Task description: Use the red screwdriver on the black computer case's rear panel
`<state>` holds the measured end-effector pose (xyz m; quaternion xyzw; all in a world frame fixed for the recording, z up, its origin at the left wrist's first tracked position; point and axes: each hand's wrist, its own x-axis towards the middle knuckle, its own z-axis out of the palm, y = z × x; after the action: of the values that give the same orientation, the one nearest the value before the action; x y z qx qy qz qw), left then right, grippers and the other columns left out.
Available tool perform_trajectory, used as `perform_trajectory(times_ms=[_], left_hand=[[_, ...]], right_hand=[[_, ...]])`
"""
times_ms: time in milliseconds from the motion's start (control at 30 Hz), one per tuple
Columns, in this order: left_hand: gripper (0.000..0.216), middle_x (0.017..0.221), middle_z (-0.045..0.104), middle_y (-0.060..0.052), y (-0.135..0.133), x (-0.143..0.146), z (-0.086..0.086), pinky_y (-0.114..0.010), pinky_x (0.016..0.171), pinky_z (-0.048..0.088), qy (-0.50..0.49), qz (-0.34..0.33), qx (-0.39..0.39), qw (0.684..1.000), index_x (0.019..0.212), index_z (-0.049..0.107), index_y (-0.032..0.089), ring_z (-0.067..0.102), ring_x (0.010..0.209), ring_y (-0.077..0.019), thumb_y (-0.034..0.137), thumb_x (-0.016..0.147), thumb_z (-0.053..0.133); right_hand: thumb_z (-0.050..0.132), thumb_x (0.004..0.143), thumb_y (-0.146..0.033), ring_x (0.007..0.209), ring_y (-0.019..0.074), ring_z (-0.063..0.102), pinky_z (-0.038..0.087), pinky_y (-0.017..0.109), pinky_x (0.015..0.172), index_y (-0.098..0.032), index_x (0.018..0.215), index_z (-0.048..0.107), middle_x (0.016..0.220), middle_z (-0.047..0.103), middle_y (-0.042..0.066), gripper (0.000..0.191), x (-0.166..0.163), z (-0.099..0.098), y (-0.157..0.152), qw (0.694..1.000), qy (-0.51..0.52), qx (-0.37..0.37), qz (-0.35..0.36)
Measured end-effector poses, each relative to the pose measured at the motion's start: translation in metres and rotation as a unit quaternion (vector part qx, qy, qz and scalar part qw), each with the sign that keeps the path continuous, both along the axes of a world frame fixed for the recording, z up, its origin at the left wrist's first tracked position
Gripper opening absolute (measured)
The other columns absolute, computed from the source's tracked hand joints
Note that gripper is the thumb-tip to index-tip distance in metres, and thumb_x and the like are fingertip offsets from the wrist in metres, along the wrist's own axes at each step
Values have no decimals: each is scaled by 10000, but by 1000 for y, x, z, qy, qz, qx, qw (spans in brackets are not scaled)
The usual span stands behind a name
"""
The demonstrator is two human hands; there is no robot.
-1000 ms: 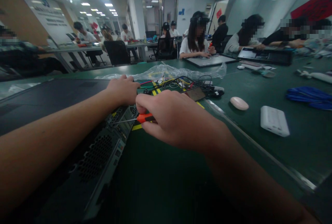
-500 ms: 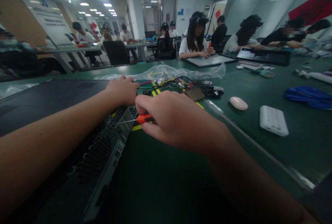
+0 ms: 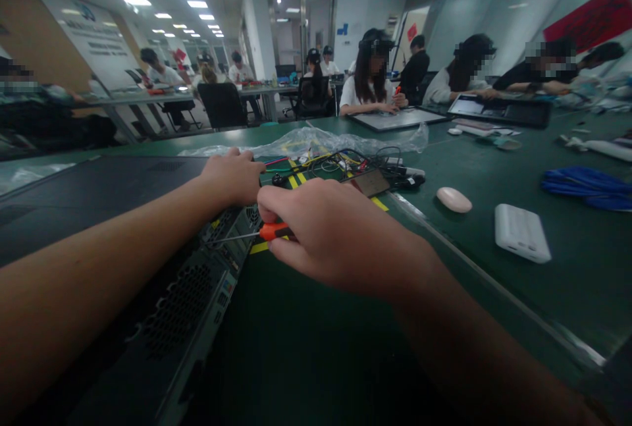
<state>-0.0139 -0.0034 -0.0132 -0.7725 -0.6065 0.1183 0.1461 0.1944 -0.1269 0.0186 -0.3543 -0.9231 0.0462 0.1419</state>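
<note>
An orange-and-black screwdriver (image 3: 274, 232) is in my right hand (image 3: 328, 235), its fingers closed round the handle. The thin shaft points left, its tip at the slotted back panel of a black desktop computer case (image 3: 162, 179) lying on its side. Whether the tip sits in a screw cannot be made out. On the case's top, near its back edge, rests my left hand (image 3: 232, 176), fingers apart and partly hidden from view. Ports and a honeycomb vent (image 3: 180, 304) show along the back panel, below my left forearm.
Beyond my hands lie tangled cables (image 3: 340, 162) and clear plastic wrap (image 3: 306, 139). To the right are a pale pink oval object (image 3: 454, 199), a white box-like device (image 3: 522, 232) and a blue bundle (image 3: 587, 187). Across the green table (image 3: 316, 347), a person (image 3: 372, 83) works on a flat panel.
The view has shifted very slightly. Both hands keep nearly the same place, with the screwdriver still against the back panel area.
</note>
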Motion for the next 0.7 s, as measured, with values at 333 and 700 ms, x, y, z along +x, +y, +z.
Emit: perform_trajectory(times_ms=[333, 700], left_hand=[[599, 1610, 650, -245, -2, 4, 1, -612, 1117, 597, -6, 7, -7, 1000, 1592, 714, 208, 570, 1526, -497, 389, 1057, 514], [607, 1629, 638, -239, 1, 3, -1, -603, 1120, 594, -7, 11, -9, 1000, 1596, 711, 223, 559, 1528, -499, 427, 1057, 522]], right_hand=[[642, 1025, -239, 803, 204, 613, 276, 351, 677, -182, 1150, 719, 926, 773, 63, 157, 1, -2, 2, 1000, 4, 5, 2], [661, 1034, -256, 812, 200, 613, 275, 348, 673, -191, 1133, 703, 945, 779, 61, 126, 0, -2, 1, 1000, -6, 3, -4]])
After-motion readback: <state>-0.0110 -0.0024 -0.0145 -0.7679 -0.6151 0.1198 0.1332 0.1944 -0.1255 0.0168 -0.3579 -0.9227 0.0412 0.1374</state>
